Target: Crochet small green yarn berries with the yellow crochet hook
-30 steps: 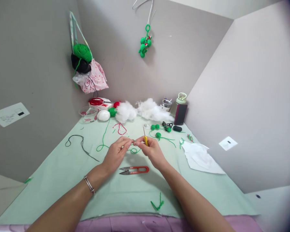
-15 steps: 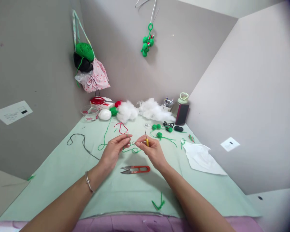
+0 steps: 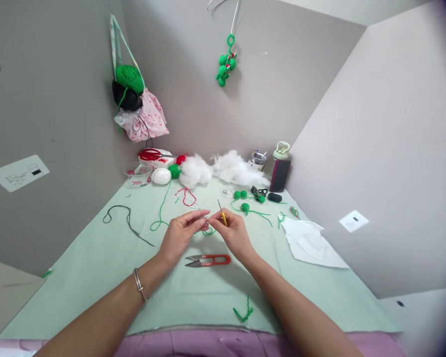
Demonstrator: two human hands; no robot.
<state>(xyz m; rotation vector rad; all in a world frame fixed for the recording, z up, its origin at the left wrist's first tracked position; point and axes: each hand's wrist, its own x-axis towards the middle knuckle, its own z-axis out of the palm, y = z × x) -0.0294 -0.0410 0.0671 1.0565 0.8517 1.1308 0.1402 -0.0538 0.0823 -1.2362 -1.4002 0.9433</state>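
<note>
My right hand [image 3: 235, 232] is closed around a crochet hook [image 3: 224, 218] with a yellow handle, its thin metal shaft pointing up. My left hand [image 3: 180, 233] pinches green yarn [image 3: 209, 231], and its fingertips meet those of my right hand. The small piece between the fingertips is mostly hidden. From there the green strand loops on the cloth and runs back to a green yarn ball [image 3: 174, 171]. Nearer to me, below both hands, lies a pair of thread snips [image 3: 208, 260] with orange handles, blades to the left.
White stuffing [image 3: 238, 169] and a white yarn ball [image 3: 161, 176] line the back. Several green crocheted balls [image 3: 245, 208] lie right of centre. A bottle [image 3: 281, 151] and a dark phone-like slab [image 3: 280, 175] stand back right. White fabric [image 3: 310, 243] lies at right, a dark cord [image 3: 128, 223] at left.
My left hand has moved right, so its fingertips now touch my right hand's. The crochet hook has tilted a little further to the left.
</note>
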